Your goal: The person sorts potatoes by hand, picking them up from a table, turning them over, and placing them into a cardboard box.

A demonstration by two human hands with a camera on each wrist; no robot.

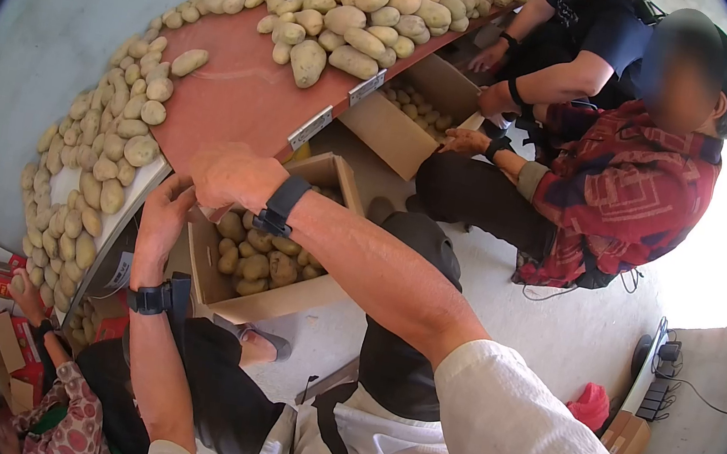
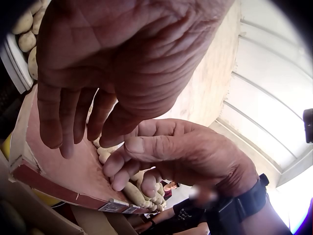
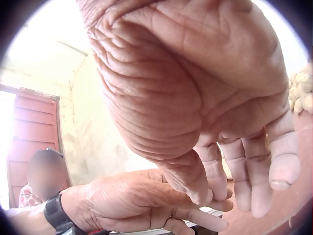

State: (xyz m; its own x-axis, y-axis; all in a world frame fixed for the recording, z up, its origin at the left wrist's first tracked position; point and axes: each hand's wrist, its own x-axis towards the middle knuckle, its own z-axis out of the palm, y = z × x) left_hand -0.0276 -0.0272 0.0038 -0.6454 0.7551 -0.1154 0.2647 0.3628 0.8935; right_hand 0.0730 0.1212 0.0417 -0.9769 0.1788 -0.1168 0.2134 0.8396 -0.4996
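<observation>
My left hand [image 1: 164, 217] and right hand [image 1: 237, 175] meet at the front edge of the red tabletop [image 1: 234, 91], above a cardboard box [image 1: 284, 307] of potatoes [image 1: 255, 266]. Neither holds anything. In the left wrist view, the left hand [image 2: 132, 54] hangs with its fingers down and loosely bent. The right hand [image 2: 195, 152] comes in from the side, its thumb and fingers close by the left thumb. Seen from the right wrist, the right hand's fingers [image 3: 252, 171] are relaxed, and its thumb overlaps the left hand [image 3: 127, 200].
Potatoes are heaped at the table's back [image 1: 383, 9] and along its left side [image 1: 109, 138]. Another potato box [image 1: 389, 138] stands under the front edge, beside a seated person in a plaid shirt [image 1: 633, 198]. A person in a patterned sleeve [image 1: 74, 400] sits at lower left.
</observation>
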